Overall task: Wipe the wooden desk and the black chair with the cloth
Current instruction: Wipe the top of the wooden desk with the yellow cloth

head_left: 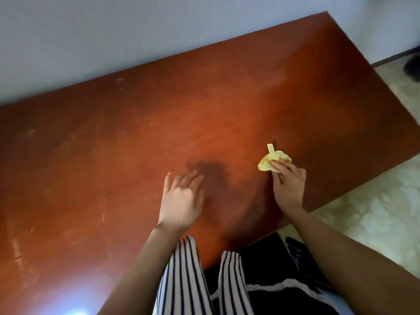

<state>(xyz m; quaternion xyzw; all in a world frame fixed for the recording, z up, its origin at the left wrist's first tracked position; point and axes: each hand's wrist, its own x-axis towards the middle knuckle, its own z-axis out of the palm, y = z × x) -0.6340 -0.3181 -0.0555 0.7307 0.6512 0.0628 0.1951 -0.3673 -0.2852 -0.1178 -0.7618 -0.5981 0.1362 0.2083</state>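
The reddish-brown wooden desk [136, 133] fills most of the view, scuffed and dusty in places. A crumpled yellow cloth [271, 160] lies bunched on the desk near its right front edge. My right hand [287, 185] grips the cloth from behind, fingers curled over it. My left hand [181, 198] hovers flat just above the desk's middle, fingers spread and slightly blurred. The black chair [272, 276] shows below the desk's front edge, behind my striped trouser legs.
A pale wall [113, 42] runs along the desk's far edge. Light patterned floor [375, 212] lies to the right of the desk. A dark object [412, 67] sits on the floor at the far right edge.
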